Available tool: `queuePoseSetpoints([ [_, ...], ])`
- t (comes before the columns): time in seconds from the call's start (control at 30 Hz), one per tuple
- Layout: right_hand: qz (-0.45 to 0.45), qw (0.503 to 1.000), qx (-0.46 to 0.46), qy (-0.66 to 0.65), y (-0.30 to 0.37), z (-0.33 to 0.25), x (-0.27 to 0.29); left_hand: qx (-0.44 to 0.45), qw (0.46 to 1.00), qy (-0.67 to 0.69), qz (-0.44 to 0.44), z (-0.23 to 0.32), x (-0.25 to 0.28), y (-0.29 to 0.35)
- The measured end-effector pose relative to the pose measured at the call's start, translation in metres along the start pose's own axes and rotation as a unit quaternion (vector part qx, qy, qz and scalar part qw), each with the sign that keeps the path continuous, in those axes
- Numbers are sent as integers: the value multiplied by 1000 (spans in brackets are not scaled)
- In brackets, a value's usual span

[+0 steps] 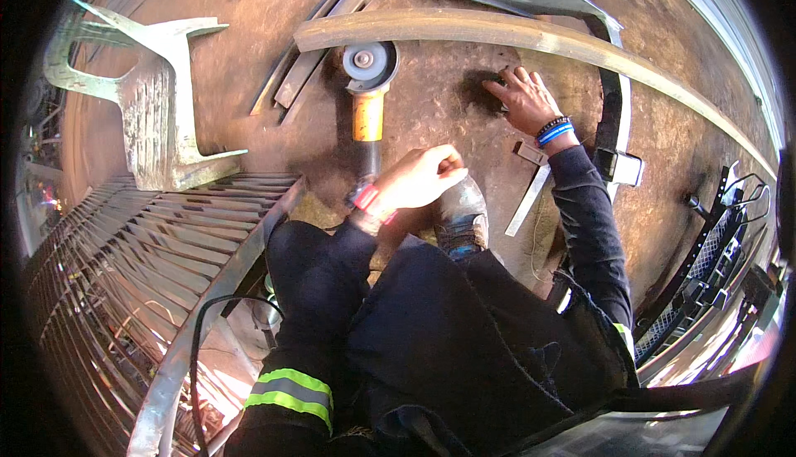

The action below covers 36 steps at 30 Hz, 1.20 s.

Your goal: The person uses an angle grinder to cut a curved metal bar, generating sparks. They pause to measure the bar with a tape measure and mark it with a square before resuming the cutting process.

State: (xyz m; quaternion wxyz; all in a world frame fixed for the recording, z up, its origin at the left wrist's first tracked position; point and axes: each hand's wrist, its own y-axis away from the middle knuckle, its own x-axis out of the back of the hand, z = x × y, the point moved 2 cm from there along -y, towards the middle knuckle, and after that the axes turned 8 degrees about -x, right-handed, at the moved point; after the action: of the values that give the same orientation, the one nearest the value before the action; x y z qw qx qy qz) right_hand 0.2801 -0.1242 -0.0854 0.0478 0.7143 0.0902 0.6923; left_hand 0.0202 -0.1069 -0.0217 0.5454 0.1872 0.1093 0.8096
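Observation:
My left hand point(421, 178) is curled closed above my worn shoe point(461, 212), with nothing visible in its fingers. Its wrist partly covers the handle end of a yellow angle grinder point(367, 117), which lies on the brown ground with its disc pointing away from me. Farther right, my right hand point(528, 102) reaches down to the ground, fingers apart. A dark patch lies by its fingertips; whether it is a thing or a shadow I cannot tell. Below that wrist lies what looks like a try square point(529, 198), a flat metal blade with a short block.
A long curved brown bar point(464, 27) spans the far side, over a black bent metal frame point(612, 100). Several short metal strips point(311, 75) lie left of the grinder. A tipped pale chair point(157, 109) and slatted metal grating point(186, 258) stand left; a black mesh part point(692, 266) lies right.

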Motion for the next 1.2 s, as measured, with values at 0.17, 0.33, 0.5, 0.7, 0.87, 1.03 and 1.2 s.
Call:
queuePoseSetpoints([
  [0.17, -3, 859, -125, -496, 26, -14, 4, -59, 983, 33, 172, -7, -15, -27],
  [0.33, -22, 630, -142, -763, 64, -58, 30, -115, 924, 350, 103, 15, -20, -37],
  [0.5, 31, 789, -83, -608, 67, -62, 84, -67, 876, 464, 113, 44, 3, -19],
  [0.7, -5, 880, -63, -470, 66, -52, 105, 0, 884, 460, 89, 34, 14, -19],
  [0.87, 34, 692, -127, -710, 65, -62, 91, -69, 802, 568, 168, 36, 0, -21],
  [1.03, -4, 525, -135, -840, 62, -83, 93, -98, 838, 485, 230, 32, -21, -27],
  [1.2, 3, 677, -91, -730, 63, -64, 101, -91, 890, 398, 203, 44, -1, -18],
])
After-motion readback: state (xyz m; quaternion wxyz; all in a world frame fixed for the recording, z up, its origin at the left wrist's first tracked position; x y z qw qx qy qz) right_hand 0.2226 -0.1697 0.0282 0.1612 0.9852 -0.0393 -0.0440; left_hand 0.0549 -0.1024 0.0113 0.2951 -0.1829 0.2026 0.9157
